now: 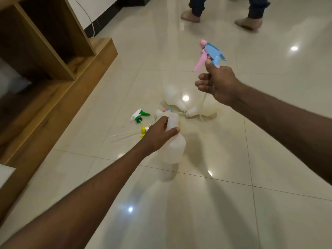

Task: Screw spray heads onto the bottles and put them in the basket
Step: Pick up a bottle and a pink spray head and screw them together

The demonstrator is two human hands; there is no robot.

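Observation:
My left hand (160, 134) grips the neck of a white translucent bottle (173, 148) that stands upright on the tiled floor. Raised above and to the right, my right hand (217, 83) holds a blue and pink spray head (211, 53), whose thin tube hangs down below the hand. Two more white bottles (190, 103) lie on their sides on the floor behind. A green and white spray head (139, 115) and a yellow spray head (143, 130) with its clear tube lie to the left of the held bottle. No basket is in view.
A wooden shelf unit (53, 69) runs along the left side, with a low step at its base. Another person's legs and feet (221, 15) stand at the far top. Glossy cream floor tiles (197, 212) spread all around.

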